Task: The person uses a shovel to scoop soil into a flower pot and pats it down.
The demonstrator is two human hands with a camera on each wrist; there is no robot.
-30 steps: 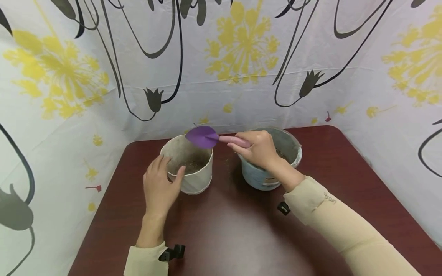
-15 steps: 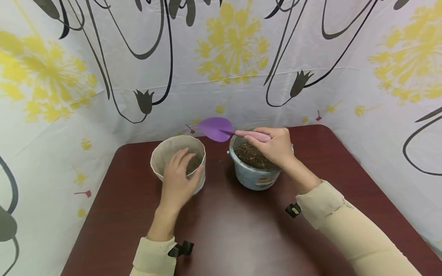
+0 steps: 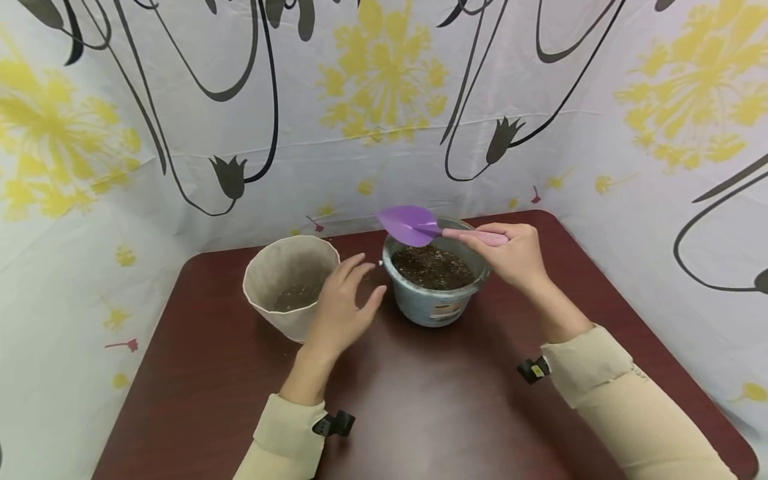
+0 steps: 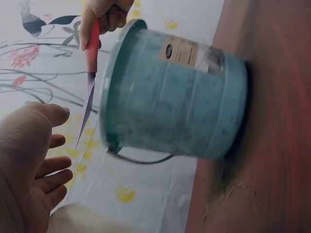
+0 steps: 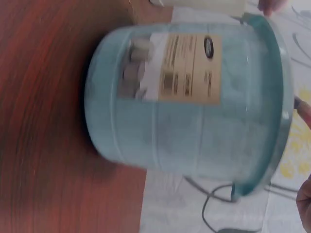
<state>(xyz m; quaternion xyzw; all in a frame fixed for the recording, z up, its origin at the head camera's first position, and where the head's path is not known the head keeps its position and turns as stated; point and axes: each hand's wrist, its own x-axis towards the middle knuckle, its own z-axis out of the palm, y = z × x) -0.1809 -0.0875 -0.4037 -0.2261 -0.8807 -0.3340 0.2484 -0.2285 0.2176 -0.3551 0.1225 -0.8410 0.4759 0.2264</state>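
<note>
My right hand grips the pink handle of a trowel and holds its purple blade over the back rim of a blue bucket. Dark soil fills part of that bucket, and a paper label shows on its side. Between the two containers my left hand hovers with fingers spread and nothing in them. Behind it stands a white pot with some soil at the bottom. The left wrist view shows the blade edge-on beside the bucket's rim, above the left fingers.
Both containers stand towards the back of a dark red table. A white cloth with yellow and grey flower prints hangs behind and at the sides. A thin wire handle hangs from the bucket. Crumbs of soil lie on the table.
The trowel and right hand have moved right, from over the white pot to over the bucket. My left hand has left the pot's rim and shifted right towards the bucket.
</note>
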